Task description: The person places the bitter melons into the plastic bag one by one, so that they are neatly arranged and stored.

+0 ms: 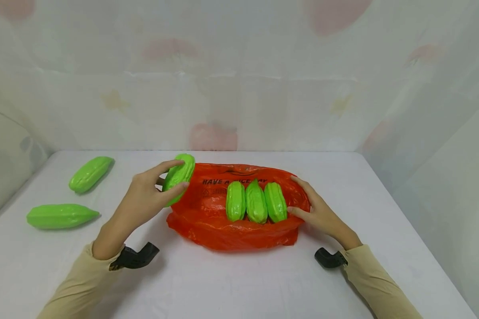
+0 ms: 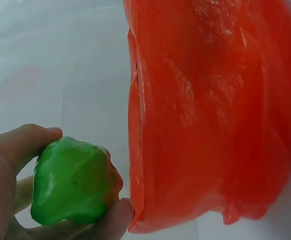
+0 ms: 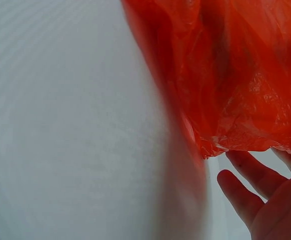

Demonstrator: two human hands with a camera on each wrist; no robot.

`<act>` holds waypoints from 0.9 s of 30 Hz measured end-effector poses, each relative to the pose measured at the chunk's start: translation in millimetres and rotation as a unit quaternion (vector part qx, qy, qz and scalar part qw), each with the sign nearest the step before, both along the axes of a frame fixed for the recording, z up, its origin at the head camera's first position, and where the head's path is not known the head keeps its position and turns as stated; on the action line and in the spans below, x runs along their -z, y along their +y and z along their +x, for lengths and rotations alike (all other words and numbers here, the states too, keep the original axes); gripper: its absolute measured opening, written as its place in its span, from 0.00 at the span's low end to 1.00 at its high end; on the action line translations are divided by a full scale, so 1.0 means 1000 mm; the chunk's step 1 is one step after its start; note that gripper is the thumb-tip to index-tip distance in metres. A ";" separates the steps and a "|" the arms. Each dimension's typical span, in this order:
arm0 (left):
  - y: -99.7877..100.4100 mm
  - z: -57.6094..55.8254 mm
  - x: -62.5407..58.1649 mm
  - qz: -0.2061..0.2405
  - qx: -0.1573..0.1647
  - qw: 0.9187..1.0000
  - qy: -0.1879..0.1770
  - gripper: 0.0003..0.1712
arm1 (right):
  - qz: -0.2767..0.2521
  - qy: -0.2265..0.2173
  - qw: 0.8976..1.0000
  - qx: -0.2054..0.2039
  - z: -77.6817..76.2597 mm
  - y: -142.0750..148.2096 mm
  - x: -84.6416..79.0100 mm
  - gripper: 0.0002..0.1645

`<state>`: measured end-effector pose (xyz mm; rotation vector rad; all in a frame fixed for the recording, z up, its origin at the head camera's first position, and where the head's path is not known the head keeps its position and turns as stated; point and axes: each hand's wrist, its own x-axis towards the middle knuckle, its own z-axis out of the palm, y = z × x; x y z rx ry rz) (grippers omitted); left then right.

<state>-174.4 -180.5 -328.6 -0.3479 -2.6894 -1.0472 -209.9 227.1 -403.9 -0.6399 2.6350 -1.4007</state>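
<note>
A glossy green bitter melon [image 1: 180, 177] is gripped between the thumb and fingers of my left hand [image 1: 143, 195], raised at the left edge of a red plastic bag [image 1: 223, 239]. In the left wrist view, the held bitter melon [image 2: 75, 182] shows end-on beside the bag [image 2: 195, 125]. My right hand [image 1: 319, 212] holds the bag's right side, its thumb inside the mouth and its fingers along the outside. From the right wrist, extended fingers [image 3: 240, 197] show at the bag's edge [image 3: 245, 100]. Three bitter melons [image 1: 256, 204] lie side by side in the bag's mouth.
Two more bitter melons lie on the white table [image 1: 239, 283] at the left: one tilted farther back [image 1: 89, 174], one sideways nearer the front [image 1: 61, 216]. A pale patterned cloth [image 1: 263, 102] hangs behind the table. Each wrist wears a black mount [image 1: 135, 258].
</note>
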 end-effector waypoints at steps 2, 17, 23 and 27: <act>0.004 -0.001 0.000 -0.003 0.003 1.000 0.005 0.29 | 0.000 0.000 1.000 0.000 0.000 0.000 -0.001 0.46; 0.045 -0.014 0.008 -0.015 0.055 0.998 0.025 0.30 | -0.002 -0.004 1.000 -0.001 0.000 0.000 0.000 0.46; 0.053 -0.015 0.012 -0.016 0.059 0.998 -0.003 0.31 | -0.003 -0.005 1.000 -0.003 0.000 0.000 0.000 0.46; 0.057 -0.016 0.015 -0.022 0.064 0.998 -0.014 0.32 | -0.001 -0.003 1.000 -0.002 0.000 0.000 0.000 0.45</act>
